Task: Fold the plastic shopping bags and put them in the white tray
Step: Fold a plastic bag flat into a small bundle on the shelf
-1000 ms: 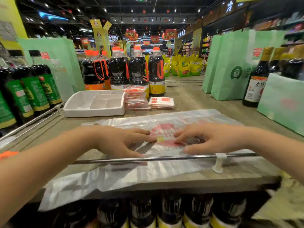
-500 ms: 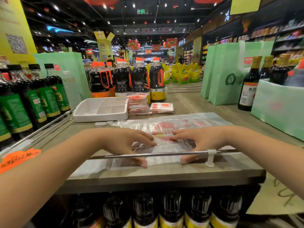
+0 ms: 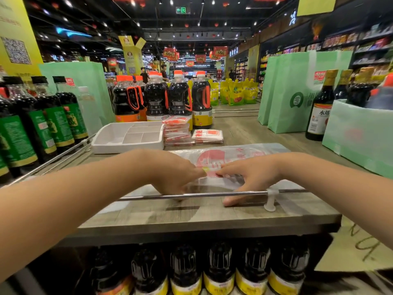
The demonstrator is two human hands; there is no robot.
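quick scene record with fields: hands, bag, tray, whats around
place: wooden shelf top in a shop, metal rail along its near edge
left hand: holds the plastic bag near its front edge
right hand: holds the same bag, fingertips close to the left's
bag state: spread on the shelf, red print up
white tray: behind the left hand, no bags seen inside
folded bags: two stacks right of the tray
around: dark sauce bottles, green bags
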